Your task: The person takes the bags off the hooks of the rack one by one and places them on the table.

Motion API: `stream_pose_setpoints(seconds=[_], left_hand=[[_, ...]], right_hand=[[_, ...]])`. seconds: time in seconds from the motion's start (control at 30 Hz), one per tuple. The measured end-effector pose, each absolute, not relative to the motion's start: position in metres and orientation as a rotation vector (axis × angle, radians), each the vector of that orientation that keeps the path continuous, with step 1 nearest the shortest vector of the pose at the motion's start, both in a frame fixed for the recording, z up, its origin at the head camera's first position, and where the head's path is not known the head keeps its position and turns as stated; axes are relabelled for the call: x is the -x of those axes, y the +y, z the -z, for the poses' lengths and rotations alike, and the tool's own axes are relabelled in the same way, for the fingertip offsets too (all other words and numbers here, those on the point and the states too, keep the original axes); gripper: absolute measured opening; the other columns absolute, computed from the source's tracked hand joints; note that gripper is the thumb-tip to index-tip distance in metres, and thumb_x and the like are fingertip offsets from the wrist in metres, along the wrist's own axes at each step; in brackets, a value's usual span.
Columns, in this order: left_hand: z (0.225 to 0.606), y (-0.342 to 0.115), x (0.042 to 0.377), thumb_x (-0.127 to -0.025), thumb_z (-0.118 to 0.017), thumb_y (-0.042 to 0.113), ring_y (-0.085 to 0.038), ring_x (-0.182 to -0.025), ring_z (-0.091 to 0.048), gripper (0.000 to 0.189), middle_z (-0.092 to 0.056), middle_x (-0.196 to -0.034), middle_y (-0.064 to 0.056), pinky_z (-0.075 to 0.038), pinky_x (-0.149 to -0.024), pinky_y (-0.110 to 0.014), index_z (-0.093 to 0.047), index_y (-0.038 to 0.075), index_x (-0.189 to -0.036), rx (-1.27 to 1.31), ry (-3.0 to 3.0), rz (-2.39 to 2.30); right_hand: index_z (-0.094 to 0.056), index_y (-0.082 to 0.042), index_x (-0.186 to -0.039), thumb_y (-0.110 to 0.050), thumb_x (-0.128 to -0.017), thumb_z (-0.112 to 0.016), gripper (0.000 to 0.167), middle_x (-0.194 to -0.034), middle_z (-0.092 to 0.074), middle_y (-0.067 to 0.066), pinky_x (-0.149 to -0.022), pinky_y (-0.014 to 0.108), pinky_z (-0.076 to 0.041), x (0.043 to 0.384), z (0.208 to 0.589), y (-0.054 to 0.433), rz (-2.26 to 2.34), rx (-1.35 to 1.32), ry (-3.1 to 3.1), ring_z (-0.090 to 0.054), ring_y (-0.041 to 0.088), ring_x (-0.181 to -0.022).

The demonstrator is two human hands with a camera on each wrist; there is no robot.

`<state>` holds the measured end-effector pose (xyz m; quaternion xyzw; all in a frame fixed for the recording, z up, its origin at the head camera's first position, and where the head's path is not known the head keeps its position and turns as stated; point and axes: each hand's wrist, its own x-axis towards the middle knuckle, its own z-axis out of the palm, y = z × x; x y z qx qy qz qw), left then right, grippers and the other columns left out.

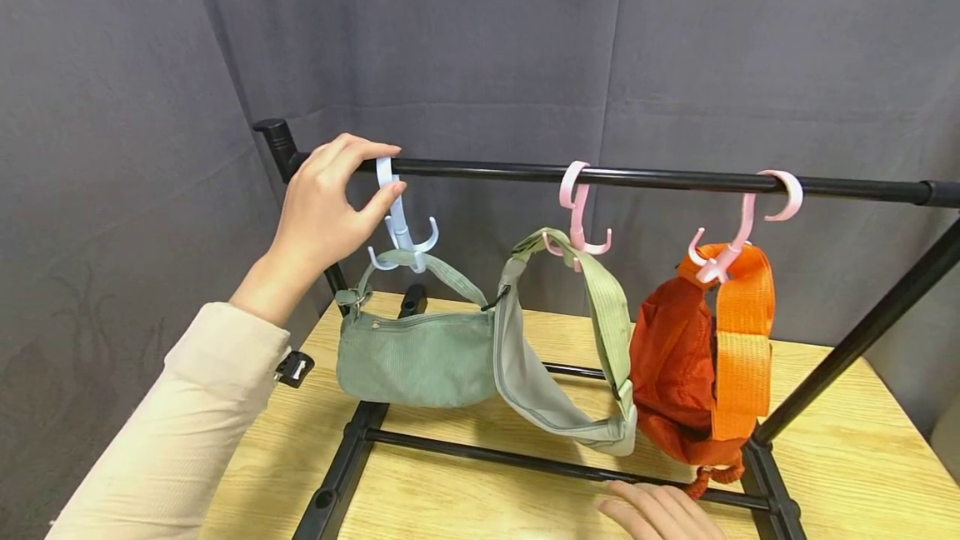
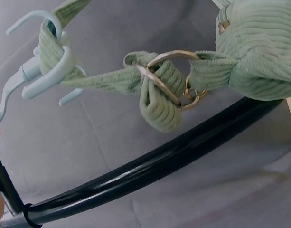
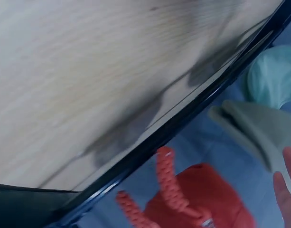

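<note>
My left hand is at the left end of the black rail, thumb and fingertips holding the top of a light blue hook. From that hook hangs a green corduroy bag by its strap; its metal rings show large in the left wrist view. A pink hook holds a pale green bag, and another pink hook carries an orange bag. Low in front, below the bags, my right hand has its fingers extended and holds nothing.
The black rack stands on a light wood table, with a lower bar across its front and a slanted post at the right. A grey curtain hangs close behind. A small black buckle shows beside the left sleeve.
</note>
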<state>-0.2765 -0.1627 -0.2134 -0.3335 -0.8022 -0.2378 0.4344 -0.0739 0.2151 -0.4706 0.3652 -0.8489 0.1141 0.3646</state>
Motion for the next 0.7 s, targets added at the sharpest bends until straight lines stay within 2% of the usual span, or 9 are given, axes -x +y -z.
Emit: stream_pose_setpoints(seconds=[0.13, 0.27, 0.47, 0.7], left_hand=[[0.217, -0.159, 0.277, -0.088, -0.074, 0.017, -0.029, -0.107, -0.06, 0.031, -0.067, -0.108, -0.008, -0.043, -0.099, -0.042, -0.07, 0.009, -0.118, 0.809, -1.972, 0.627], [0.219, -0.156, 0.278, -0.088, -0.073, 0.017, -0.03, -0.105, -0.059, 0.03, -0.068, -0.106, -0.008, -0.042, -0.097, -0.042, -0.071, 0.01, -0.117, 0.783, -1.935, 0.653], [0.223, -0.153, 0.279, -0.088, -0.072, 0.016, -0.031, -0.102, -0.058, 0.029, -0.067, -0.105, -0.009, -0.042, -0.094, -0.042, -0.07, 0.008, -0.116, 0.769, -1.903, 0.669], [0.228, -0.149, 0.285, -0.09, -0.069, 0.019, -0.03, -0.101, -0.058, 0.029, -0.065, -0.105, -0.011, -0.038, -0.1, -0.04, -0.068, 0.005, -0.116, 0.777, -1.874, 0.634]], right_hand=[[-0.071, -0.021, -0.111, -0.054, -0.097, -0.052, 0.04, -0.112, -0.067, -0.005, -0.072, 0.031, -0.051, 0.082, 0.47, 0.197, -0.264, -1.01, -2.089, -0.065, 0.011, -0.088], [-0.072, -0.019, -0.109, -0.052, -0.098, -0.052, 0.039, -0.109, -0.069, -0.003, -0.071, 0.031, -0.052, 0.089, 0.468, 0.185, -0.268, -1.056, -2.016, -0.065, 0.011, -0.086], [-0.072, -0.018, -0.108, -0.049, -0.1, -0.05, 0.038, -0.108, -0.069, -0.002, -0.072, 0.031, -0.052, 0.098, 0.463, 0.174, -0.29, -1.079, -1.993, -0.065, 0.014, -0.085], [-0.07, -0.018, -0.106, -0.04, -0.105, -0.042, 0.036, -0.109, -0.068, -0.001, -0.075, 0.032, -0.05, 0.104, 0.458, 0.16, -0.232, -1.087, -2.035, -0.063, 0.014, -0.087]])
